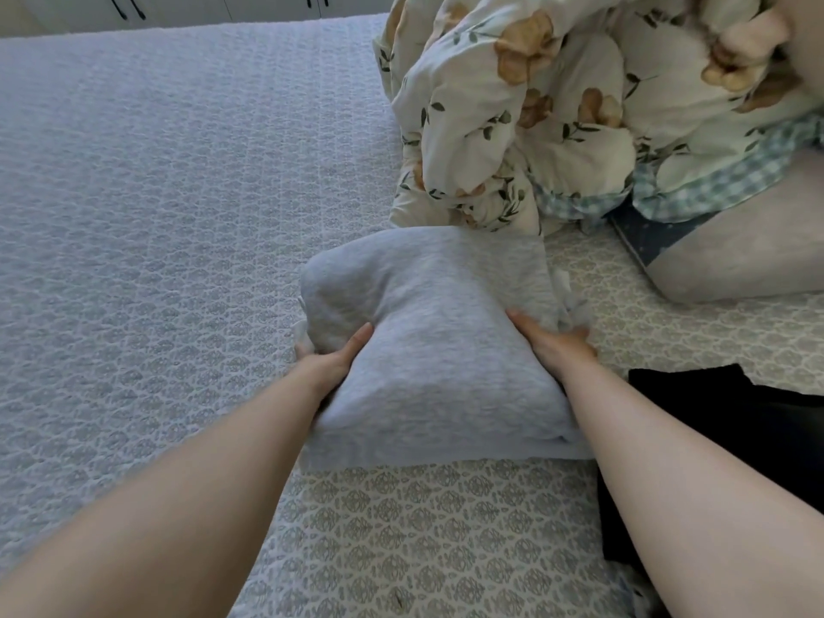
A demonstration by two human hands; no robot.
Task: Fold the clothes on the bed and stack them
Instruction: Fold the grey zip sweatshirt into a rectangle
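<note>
garment: folded light-grey fleece garment (428,345), thick bundle, lies on the patterned grey-white quilted bedspread (156,194), mid-frame, between both hands
left hand: left hand (327,361) grips bundle's left side, thumb on top, fingers tucked under the edge
right hand: right hand (553,341) grips right side, thumb on top, fingers out of sight behind the fabric
right of bundle: black garment (722,417) flat on bedspread, beside right forearm
behind bundle: crumpled floral cream duvet (557,104), near its far edge
</note>
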